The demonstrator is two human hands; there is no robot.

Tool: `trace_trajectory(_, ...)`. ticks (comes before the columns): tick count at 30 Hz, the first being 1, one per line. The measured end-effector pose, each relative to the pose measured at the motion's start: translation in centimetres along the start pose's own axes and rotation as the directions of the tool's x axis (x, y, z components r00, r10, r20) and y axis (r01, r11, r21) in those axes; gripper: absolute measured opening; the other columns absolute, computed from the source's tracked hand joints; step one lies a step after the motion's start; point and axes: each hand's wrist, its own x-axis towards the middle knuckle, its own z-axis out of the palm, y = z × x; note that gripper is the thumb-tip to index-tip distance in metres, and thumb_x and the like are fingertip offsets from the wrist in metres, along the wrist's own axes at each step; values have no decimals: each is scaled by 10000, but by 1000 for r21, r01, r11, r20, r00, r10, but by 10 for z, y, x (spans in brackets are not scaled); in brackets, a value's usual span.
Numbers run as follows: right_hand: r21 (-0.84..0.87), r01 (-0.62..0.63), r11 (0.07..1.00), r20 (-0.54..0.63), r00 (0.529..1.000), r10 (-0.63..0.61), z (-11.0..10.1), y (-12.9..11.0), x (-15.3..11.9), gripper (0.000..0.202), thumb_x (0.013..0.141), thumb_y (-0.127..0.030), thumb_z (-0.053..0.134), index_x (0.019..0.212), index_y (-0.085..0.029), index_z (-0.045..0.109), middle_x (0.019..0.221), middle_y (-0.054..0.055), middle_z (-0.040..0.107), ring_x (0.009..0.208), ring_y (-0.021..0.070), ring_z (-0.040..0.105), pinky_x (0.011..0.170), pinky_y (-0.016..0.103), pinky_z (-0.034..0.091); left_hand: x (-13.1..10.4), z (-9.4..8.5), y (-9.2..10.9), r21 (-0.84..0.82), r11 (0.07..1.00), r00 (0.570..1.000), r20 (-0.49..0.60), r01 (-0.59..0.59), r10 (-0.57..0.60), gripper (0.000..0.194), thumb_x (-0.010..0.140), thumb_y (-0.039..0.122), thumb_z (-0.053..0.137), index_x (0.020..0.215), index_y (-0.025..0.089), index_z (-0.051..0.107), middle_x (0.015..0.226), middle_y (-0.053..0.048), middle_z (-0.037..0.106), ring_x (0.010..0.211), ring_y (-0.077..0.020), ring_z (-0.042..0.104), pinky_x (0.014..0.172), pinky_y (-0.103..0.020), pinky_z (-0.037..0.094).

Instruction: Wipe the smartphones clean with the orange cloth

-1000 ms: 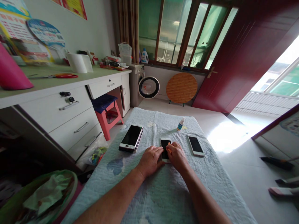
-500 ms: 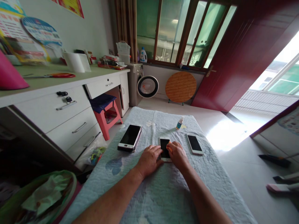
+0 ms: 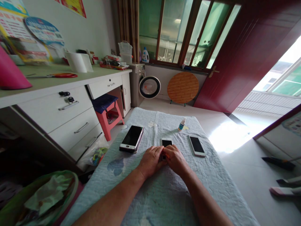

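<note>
A white-framed smartphone point(image 3: 166, 142) lies screen up on the pale blue quilted cloth point(image 3: 160, 194), its lower part mostly covered by my hands. My left hand point(image 3: 151, 160) grips its left side, fingers at the edge and thumb low down. Over the screen, my right hand point(image 3: 176, 159) is closed on a small orange piece point(image 3: 166, 155), mostly hidden by the fingers; I cannot make out its kind. Both hands' fingertips meet above the phone. To the left lies a stack of phones point(image 3: 132, 137). Another white phone point(image 3: 197, 145) rests on the right, and a small bottle point(image 3: 181, 125) stands behind.
A white desk with drawers point(image 3: 70, 106) runs along the left, with a red stool point(image 3: 109, 121) beside it. A bin point(image 3: 72, 188) stands at the lower left. Beyond the cloth are a washing machine with its door open point(image 3: 150, 87) and a round wooden tabletop point(image 3: 182, 88).
My right hand has slid left across the phone screen with the orange piece, up against my left fingers. My left hand keeps its place. The view has shifted very slightly.
</note>
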Motion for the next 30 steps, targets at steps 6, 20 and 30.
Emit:
trace_trajectory(6,-50,-116,992,-127,986,109,3,21,8,220,876,-102,478,915,-206,667,920,50,600,889,178,506,830,272,385,0,-1,1,52,999,999,37,6,-8,502,855,479,623,1236,161,546,1290,-132,583,1184,-299,525,1031,-446,403)
trace_trajectory(20,-56,-83,995,-71,994,79,10,3,8,181,901,-150,493,863,-216,657,887,30,588,846,156,494,720,231,366,0,2,0,25,999,1000,6,26,-26,599,865,436,608,1355,154,409,1272,-141,591,1159,-293,545,1004,-442,423)
trace_trajectory(30,13,-22,1000,52,998,21,-8,9,-1,217,783,-46,499,776,-187,664,822,26,576,813,148,511,764,245,382,0,2,-1,39,999,1000,24,15,-16,552,858,452,616,1303,152,487,1307,-150,575,1205,-301,521,1040,-458,396)
